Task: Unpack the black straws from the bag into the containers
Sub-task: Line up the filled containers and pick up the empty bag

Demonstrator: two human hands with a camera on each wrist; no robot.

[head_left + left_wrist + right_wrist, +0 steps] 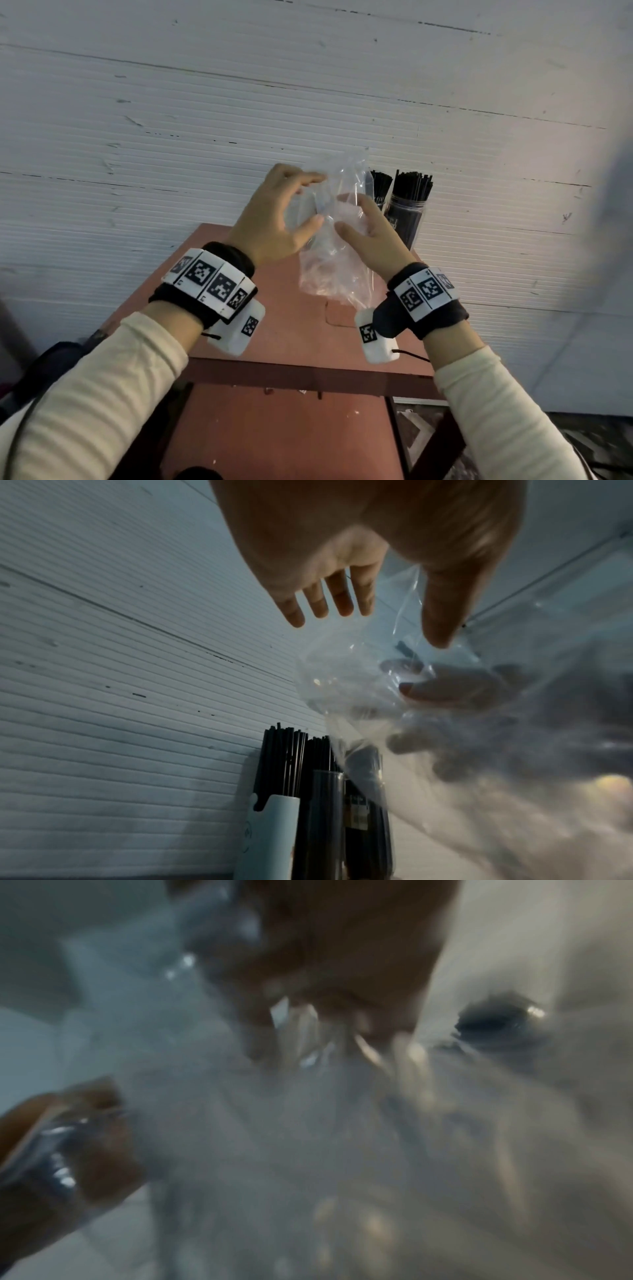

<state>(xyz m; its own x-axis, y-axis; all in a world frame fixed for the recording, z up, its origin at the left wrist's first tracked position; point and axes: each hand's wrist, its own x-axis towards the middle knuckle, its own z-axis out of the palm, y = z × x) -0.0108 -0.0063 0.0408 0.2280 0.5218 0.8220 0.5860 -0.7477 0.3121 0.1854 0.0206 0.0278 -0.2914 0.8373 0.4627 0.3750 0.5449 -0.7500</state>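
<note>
A clear plastic bag hangs crumpled above the table between my hands; I see no straws inside it. My right hand grips the bag's right side, its fingers showing through the plastic. My left hand is spread on the bag's left side, fingers straight, thumb tip touching the plastic. Black straws stand upright in a clear container at the table's back right, with more straws beside it. The left wrist view also shows a white container. The right wrist view is blurred, filled by the bag.
The small red-brown table stands against a white ribbed wall. It has a lower shelf. A dark object lies on the floor at the left.
</note>
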